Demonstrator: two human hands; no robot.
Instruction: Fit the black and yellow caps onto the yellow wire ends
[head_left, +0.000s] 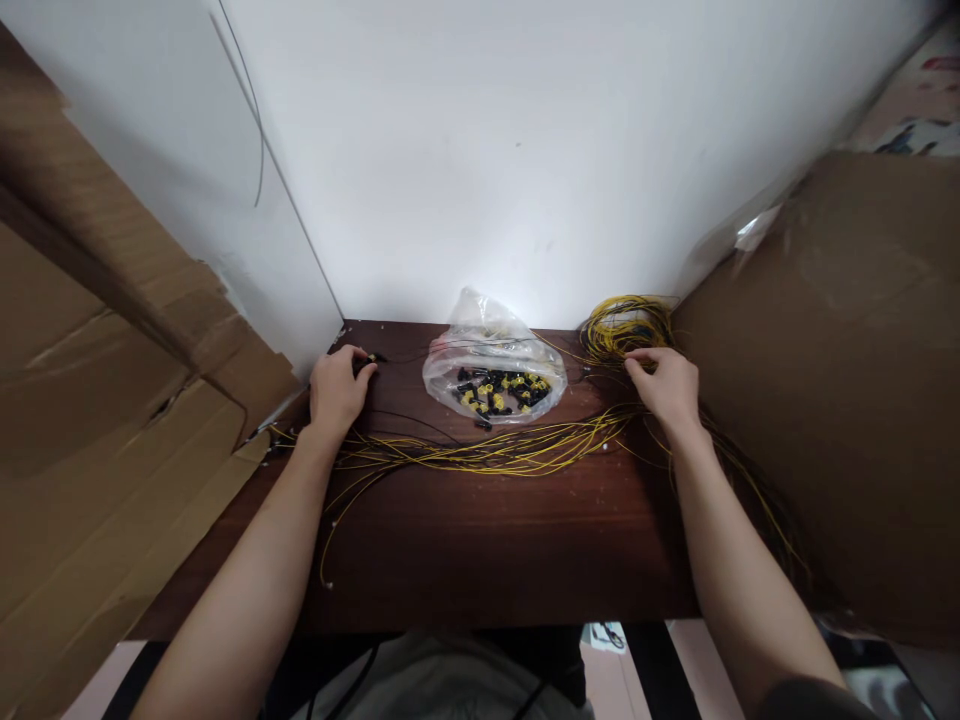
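Note:
My left hand [339, 388] is at the left of the tabletop, its thumb and fingers closed on a small black connector [370, 358]. A thin dark wire leads from there to the right, past the plastic bag. On the right, my right hand [666, 386] pinches what looks like a thin wire, right beside a coil of yellow and black wires [626, 322]. Between my hands lies an open clear plastic bag [491, 335] holding several black and yellow connector parts [499, 392]. Nearer to me, a long loose bundle of yellow and black wires [480, 458] stretches across the table.
The dark brown tabletop [495, 560] ends in front of my body. A white wall [510, 160] rises behind it. Cardboard boxes stand close on the left [97, 420] and right [832, 380]. Loose wire ends hang toward the table's front left.

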